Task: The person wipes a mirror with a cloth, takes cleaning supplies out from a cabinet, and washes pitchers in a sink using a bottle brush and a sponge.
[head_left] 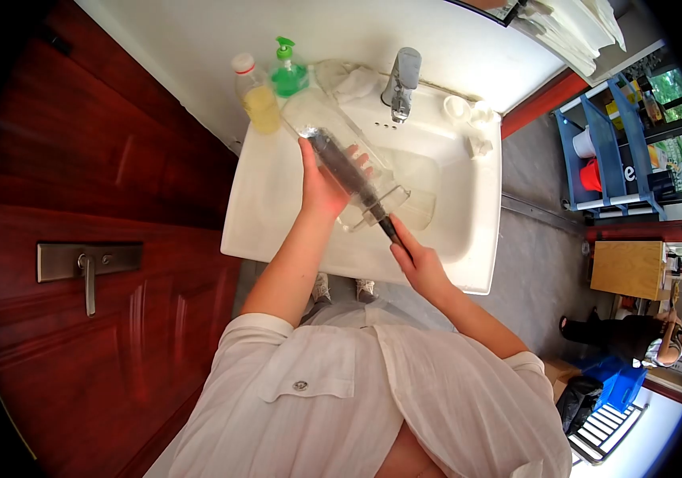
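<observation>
Over the white sink (480,239), my left hand (326,182) holds a clear, wide container (309,107) from below, its fingers showing through the wall. The container lies tilted, with its mouth towards the lower right. My right hand (420,267) grips the black handle of a brush (339,163). The dark brush head is inside the container. Another clear container (416,171) rests in the basin, beneath and to the right of the held one. The chrome faucet (403,80) stands at the back of the sink.
On the sink's back left stand a bottle of yellow liquid (261,107) and a green pump bottle (289,78). Small white items (480,145) lie at its right edge. A wooden door (102,334) is at left. A blue cart (604,151) and another person (620,338) are at right.
</observation>
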Available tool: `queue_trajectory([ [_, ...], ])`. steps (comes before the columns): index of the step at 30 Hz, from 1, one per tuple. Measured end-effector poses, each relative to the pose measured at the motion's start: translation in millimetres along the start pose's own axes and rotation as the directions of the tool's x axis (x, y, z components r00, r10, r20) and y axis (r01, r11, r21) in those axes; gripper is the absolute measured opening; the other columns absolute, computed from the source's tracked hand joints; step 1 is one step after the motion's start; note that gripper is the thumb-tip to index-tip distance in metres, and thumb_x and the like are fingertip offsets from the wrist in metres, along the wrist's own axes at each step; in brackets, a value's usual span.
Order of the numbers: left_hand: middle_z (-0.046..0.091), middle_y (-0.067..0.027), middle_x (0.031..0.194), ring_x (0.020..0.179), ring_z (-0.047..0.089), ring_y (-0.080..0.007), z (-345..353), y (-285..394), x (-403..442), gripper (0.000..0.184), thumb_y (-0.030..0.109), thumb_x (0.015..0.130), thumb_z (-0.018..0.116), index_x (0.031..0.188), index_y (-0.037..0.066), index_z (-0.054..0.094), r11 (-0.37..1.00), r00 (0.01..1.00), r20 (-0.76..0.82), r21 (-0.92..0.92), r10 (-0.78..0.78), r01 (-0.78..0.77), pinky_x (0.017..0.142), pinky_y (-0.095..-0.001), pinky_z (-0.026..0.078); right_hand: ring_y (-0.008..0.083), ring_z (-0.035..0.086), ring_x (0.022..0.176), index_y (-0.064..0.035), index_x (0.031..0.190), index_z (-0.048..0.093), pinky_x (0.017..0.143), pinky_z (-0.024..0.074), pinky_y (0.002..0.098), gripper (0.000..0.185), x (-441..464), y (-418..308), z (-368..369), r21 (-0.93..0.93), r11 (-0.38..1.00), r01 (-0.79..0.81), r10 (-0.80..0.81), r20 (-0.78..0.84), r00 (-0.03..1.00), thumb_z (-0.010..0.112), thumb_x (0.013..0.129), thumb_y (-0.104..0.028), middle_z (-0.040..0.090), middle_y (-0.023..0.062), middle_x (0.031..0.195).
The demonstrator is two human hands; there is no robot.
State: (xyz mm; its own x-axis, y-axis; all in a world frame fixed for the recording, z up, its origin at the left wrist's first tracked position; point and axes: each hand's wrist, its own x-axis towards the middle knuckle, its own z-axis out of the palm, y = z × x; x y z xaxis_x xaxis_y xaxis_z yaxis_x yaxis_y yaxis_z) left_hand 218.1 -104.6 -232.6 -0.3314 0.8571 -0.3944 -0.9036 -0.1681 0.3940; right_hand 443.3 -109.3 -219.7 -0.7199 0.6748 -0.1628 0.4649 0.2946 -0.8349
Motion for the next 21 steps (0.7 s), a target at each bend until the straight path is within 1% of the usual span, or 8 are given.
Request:
queue_trajectory([
  [3,0.045,-0.0135,0.119,0.105,0.048,-0.0339,2,11,4,0.084,0.074,0.075,0.04,0.127,0.008,0.037,0.992,0.993,-0.075,-0.079,0.094,-0.1,0.092,-0.0523,0.036,0.0287,0.057,0.057,-0.0238,0.137,0.033,0.056,0.0464,0.037,0.056,-12,6,-7,0.239,0.953,-0.186,0.156,0.138,0.978,0.055,0.086,-0.015,0.058,0.0116,0.07],
  [5,0.043,-0.0132,0.12,0.106,0.047,-0.0336,-11,8,15,0.082,0.073,0.076,0.041,0.127,0.008,0.037,0.994,0.996,-0.014,-0.068,0.086,-0.087,0.093,-0.0518,0.035,0.0227,0.055,0.054,-0.0252,0.136,0.035,0.051,0.0449,0.0329,0.055,-12,25,-10,-0.336,0.918,0.212,-0.27,-0.135,0.953,0.055,0.086,-0.015,0.054,0.0078,0.067],
  [6,0.042,-0.0129,0.121,0.108,0.046,-0.0333,-15,5,18,0.081,0.072,0.077,0.042,0.127,0.009,0.036,0.996,0.996,0.049,-0.053,0.074,-0.072,0.095,-0.0513,0.033,0.0227,0.055,0.054,-0.0252,0.136,0.035,0.051,0.0449,0.0329,0.055,-8,21,-11,-0.336,0.919,0.208,-0.267,-0.137,0.954,0.055,0.086,-0.015,0.054,0.0078,0.067],
  [8,0.044,-0.009,0.119,0.108,0.044,-0.0277,3,-9,5,0.069,0.065,0.078,0.049,0.123,0.014,0.039,1.0,1.0,-0.027,-0.026,-0.012,0.011,0.094,-0.0499,0.033,0.0173,0.052,0.052,-0.0257,0.132,0.042,0.046,0.0416,0.0304,0.052,13,8,-14,-0.819,0.574,-0.001,-0.25,-0.176,0.952,0.059,0.084,-0.017,0.045,0.0059,0.061],
  [10,0.037,-0.0117,0.127,0.117,0.037,-0.0316,14,-22,0,0.084,0.07,0.075,0.048,0.131,0.011,0.03,0.995,0.995,-0.097,0.096,0.0,0.009,0.099,-0.0509,0.026,0.0176,0.048,0.048,-0.0272,0.129,0.045,0.041,0.0393,0.0324,0.052,20,12,-9,-0.834,0.551,0.002,-0.346,-0.227,0.91,0.062,0.081,-0.019,0.039,0.0038,0.058],
  [11,0.034,-0.012,0.129,0.119,0.034,-0.0317,4,-21,7,0.088,0.07,0.072,0.051,0.134,0.013,0.026,0.997,1.0,-0.019,0.071,0.014,-0.013,0.099,-0.0513,0.026,0.0172,0.047,0.047,-0.0283,0.131,0.044,0.042,0.0399,0.0321,0.053,17,12,-10,-0.829,0.558,0.033,-0.371,-0.214,0.904,0.059,0.081,-0.016,0.039,0.0032,0.059],
  [14,0.029,-0.0143,0.133,0.121,0.031,-0.0325,-7,6,11,0.092,0.069,0.072,0.053,0.137,0.013,0.02,0.993,0.982,-0.153,0.048,0.111,-0.104,0.099,-0.0516,0.025,0.0168,0.046,0.048,-0.0296,0.131,0.044,0.042,0.0405,0.0315,0.054,-8,13,-16,-0.829,0.557,0.049,-0.357,-0.186,0.916,0.057,0.082,-0.013,0.04,0.0029,0.062],
  [21,0.024,-0.014,0.135,0.12,0.03,-0.0327,5,-30,-10,0.093,0.067,0.072,0.054,0.138,0.013,0.017,0.996,0.992,-0.122,0.088,0.023,-0.013,0.097,-0.0534,0.026,0.0165,0.047,0.052,-0.0288,0.125,0.051,0.044,0.0397,0.0317,0.051,31,4,-6,-0.824,0.567,0.006,-0.443,-0.299,0.845,0.062,0.078,-0.012,0.04,0.0018,0.062],
])
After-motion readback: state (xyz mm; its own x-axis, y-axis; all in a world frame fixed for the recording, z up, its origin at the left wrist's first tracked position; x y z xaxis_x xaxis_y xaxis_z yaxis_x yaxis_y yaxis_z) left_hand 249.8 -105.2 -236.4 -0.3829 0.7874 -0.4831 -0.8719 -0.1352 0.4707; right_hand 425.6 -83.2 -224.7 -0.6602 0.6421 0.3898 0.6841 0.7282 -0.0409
